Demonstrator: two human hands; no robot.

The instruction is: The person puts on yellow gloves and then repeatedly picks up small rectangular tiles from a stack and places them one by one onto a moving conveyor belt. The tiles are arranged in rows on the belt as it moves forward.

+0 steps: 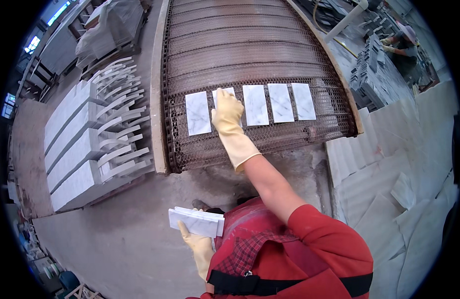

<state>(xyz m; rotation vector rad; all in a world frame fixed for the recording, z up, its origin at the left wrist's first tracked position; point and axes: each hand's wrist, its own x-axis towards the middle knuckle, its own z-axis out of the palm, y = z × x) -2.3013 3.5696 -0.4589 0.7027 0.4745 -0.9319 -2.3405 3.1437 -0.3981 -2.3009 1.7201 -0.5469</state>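
A white, grey-veined tile (pixel 231 91) lies second from left in a row of five on a brown mesh belt (pixel 250 60). The yellow-gloved right hand (pixel 228 110) covers most of it; whether its fingers grip cannot be told. Nearer the body, the left hand (pixel 197 249) has its fingers clamped on a tile stack (pixel 194 222). Pale stone stacks (pixel 73 147) stand left of the belt; another person (pixel 405 52) is far right.

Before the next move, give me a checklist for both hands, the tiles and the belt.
1. Left hand gripping the stack of marble tiles: ok.
2. Right hand clear of the second belt tile from the left: not ok, covering most of it.
3. Three rightmost belt tiles apart: ok, narrow gaps.
4. Rubber gloves on both hands: ok.
5. Mesh conveyor belt stopped: cannot tell.
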